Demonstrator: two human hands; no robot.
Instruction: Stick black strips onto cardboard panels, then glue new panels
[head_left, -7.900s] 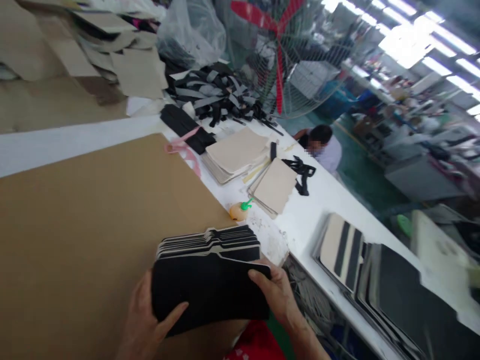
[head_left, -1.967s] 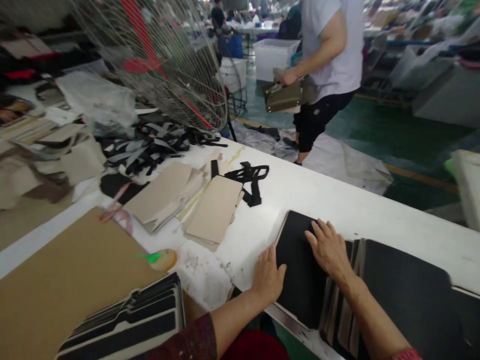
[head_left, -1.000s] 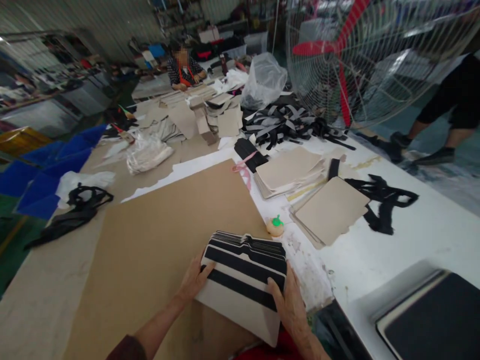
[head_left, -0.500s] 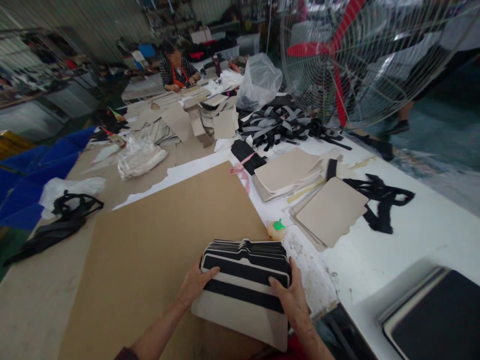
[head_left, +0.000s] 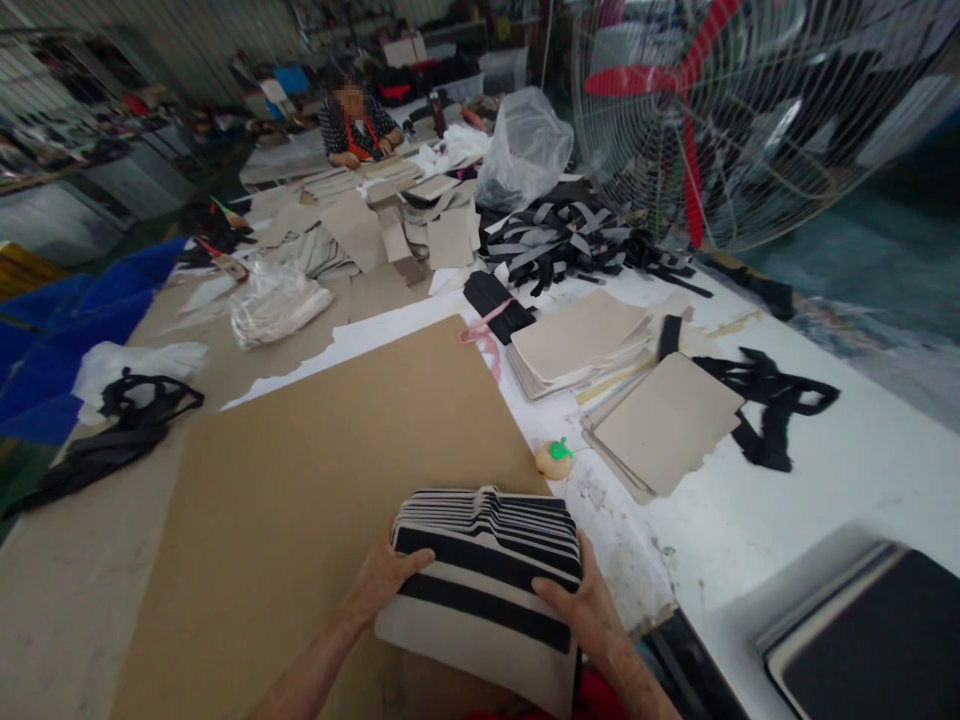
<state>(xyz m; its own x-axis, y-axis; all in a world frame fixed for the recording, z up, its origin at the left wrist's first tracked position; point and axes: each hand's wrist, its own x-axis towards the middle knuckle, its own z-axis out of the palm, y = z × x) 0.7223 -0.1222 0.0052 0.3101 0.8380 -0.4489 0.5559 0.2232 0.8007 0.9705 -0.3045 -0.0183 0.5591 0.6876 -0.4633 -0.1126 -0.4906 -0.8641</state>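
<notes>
A fanned stack of beige-and-black panels (head_left: 484,605) sits over the near right part of a large brown sheet (head_left: 307,470), close to the wearer's body. Its top panel is beige with two black bands running across, and the far edges spread in steps, each with a small notched bump near the middle. The left hand (head_left: 384,578) grasps the stack's left edge, thumb on top; the right hand (head_left: 589,598) grips the opposite edge the same way. Whether the underside touches the sheet cannot be told.

Just beyond the stack's far right corner stands a small peach-coloured container (head_left: 553,460) with a green top. Farther out on the white table (head_left: 840,500) lie two piles of beige panels, a larger pile (head_left: 577,338) and a smaller pile (head_left: 669,412), with black straps (head_left: 776,395) beside the latter. A black bundle (head_left: 496,305) with a pink tie lies left of the larger pile. Dark panels (head_left: 877,640) are stacked at the near right. Behind, a heap of black and grey strips (head_left: 566,240) lies near a wire-caged fan (head_left: 750,125) with red blades.
</notes>
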